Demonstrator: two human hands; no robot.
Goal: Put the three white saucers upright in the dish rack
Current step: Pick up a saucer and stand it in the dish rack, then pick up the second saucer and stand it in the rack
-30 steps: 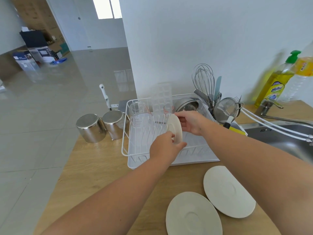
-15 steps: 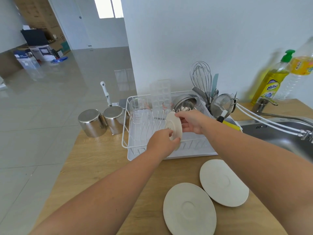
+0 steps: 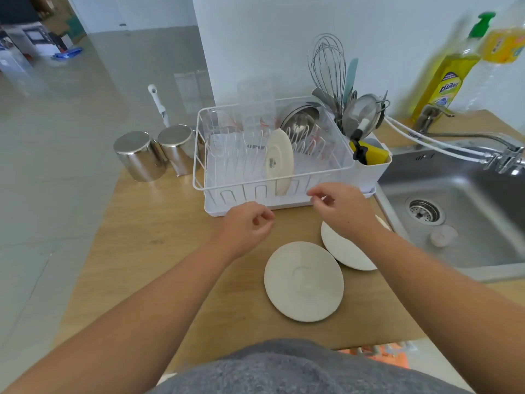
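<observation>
One white saucer (image 3: 279, 162) stands upright on its edge between the wires of the white dish rack (image 3: 272, 189), near the front rail, with its underside turned to the camera. Neither hand touches it. The left hand (image 3: 246, 224) hovers over the wooden desk (image 3: 159, 237) just in front of the rack, its fingers loosely curled and holding nothing. The right hand (image 3: 341, 207) is near the front right corner of the rack, fingers also half bent and empty, and it hangs above the far saucer (image 3: 345, 251), which lies flat and is partly hidden by the wrist. The near saucer (image 3: 303, 281) lies flat just beside it; I cannot tell if the two rims touch.

The rack has free slots to the left of the standing saucer. Its back holds a steel bowl (image 3: 299, 120) and clear glassware (image 3: 224, 132); a side holder carries a whisk (image 3: 326, 61) and a strainer (image 3: 362, 112). Left of the rack stand two steel canisters (image 3: 154, 153), close to the left edge of the desk. On the right the desk ends at the steel sink (image 3: 466, 217), with a faucet (image 3: 483, 140) and a yellow dish soap bottle (image 3: 446, 75) behind it. The near edge of the desk runs just below the flat saucers. Behind, a white wall and a grey tiled floor.
</observation>
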